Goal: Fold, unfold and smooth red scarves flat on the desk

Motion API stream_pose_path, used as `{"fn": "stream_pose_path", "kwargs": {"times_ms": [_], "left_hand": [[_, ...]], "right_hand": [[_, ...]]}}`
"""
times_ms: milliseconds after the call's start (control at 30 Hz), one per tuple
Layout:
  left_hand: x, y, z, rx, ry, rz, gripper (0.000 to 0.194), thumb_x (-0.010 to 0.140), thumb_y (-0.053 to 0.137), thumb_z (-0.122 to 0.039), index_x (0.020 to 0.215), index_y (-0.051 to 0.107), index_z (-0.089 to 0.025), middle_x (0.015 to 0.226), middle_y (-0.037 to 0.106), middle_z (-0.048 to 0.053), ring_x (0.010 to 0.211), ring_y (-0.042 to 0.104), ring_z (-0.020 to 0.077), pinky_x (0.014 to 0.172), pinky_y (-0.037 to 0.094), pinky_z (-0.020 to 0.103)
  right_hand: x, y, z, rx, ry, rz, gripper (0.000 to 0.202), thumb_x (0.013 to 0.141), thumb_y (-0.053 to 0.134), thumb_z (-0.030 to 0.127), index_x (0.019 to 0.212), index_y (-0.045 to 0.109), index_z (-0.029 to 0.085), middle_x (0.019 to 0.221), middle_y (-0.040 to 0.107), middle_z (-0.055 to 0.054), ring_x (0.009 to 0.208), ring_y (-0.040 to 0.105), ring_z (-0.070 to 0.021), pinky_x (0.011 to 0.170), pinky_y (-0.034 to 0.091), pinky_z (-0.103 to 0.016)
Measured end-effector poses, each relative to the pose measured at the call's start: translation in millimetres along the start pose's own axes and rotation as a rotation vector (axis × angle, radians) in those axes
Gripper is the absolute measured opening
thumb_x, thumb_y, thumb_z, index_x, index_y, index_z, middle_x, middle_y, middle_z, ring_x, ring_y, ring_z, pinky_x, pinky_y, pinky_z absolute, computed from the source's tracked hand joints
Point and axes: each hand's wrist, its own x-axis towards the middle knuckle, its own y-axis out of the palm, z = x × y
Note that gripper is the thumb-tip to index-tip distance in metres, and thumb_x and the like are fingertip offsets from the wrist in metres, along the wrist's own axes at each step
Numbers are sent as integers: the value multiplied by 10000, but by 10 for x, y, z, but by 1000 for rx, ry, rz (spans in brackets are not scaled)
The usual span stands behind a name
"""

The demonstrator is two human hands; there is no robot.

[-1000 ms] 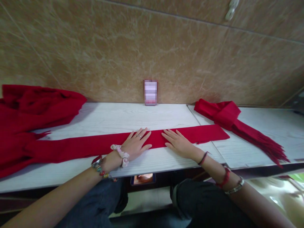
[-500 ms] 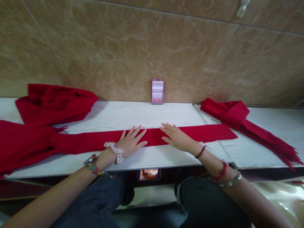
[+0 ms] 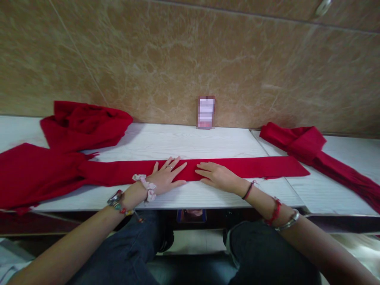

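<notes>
- Scarf [image 3: 191, 171] is pressed by left hand [image 3: 165, 180], fingers spread wide, presumably for flatness.
- Right hand [image 3: 219, 177] is laid across it, fingers slightly parted, nothing gripped.

No text, label, brand, number or sign legible. Blurred into coarse blocks on the upright panel [image 3: 206, 113] at the back of the desk [image 3: 184, 138], against the wall [image 3: 166, 67]: just pale bands with a pinkish strip near the bottom, impossible to make out as words or figures. Too dim and too small for any reading on the dark-framed rectangle [image 3: 191, 216] below the front edge.
</notes>
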Motion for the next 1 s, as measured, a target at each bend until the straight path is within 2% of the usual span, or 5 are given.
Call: {"fn": "stream_pose_path", "kwargs": {"times_ms": [233, 433, 633, 767, 1000], "left_hand": [[11, -31, -26, -24, 31, -8, 653, 859, 344, -585, 1429, 169, -319, 1515, -19, 43, 1371, -34, 346, 991, 120, 674], [41, -31, 41, -5, 153, -38, 532, 885, 408, -469, 1388, 294, -340, 1509, 130, 50, 1375, 71, 320, 1009, 172, 634], [93, -52, 113, 20, 224, -93, 419, 894, 451, -333, 1310, 449, -290, 1456, 307, 57, 1339, 256, 251, 1050, 282, 459], [97, -96, 106, 95, 312, -176, 341, 892, 429, -219, 1207, 559, -211, 1355, 458, 80, 1239, 423, 198, 1046, 322, 328], [-18, -250, 22, 295, 365, -209, 243, 822, 417, -101, 937, 620, -173, 978, 614, 77, 864, 609, 198, 774, 487, 322]], "right_hand": [[18, 21, 28, -32, -40, -37, 281, 889, 447, 201, 1068, 646, 117, 1124, 643, -125, 1041, 595, -197, 919, 478, -348], [31, 20, 49, -14, -43, -50, 264, 894, 440, 204, 1022, 659, 136, 1083, 662, -117, 997, 617, -187, 873, 504, -340], [36, 26, 50, -49, -55, -45, 264, 900, 446, 236, 982, 662, 110, 1058, 669, -130, 971, 628, -192, 851, 510, -327], [37, 33, 55, -48, -54, -36, 247, 895, 443, 203, 978, 659, 115, 1068, 664, -130, 987, 620, -191, 866, 500, -329], [40, 37, 59, -52, -57, -34, 260, 879, 420, 127, 1000, 649, 103, 1071, 658, -145, 976, 622, -195, 844, 506, -335]]}}
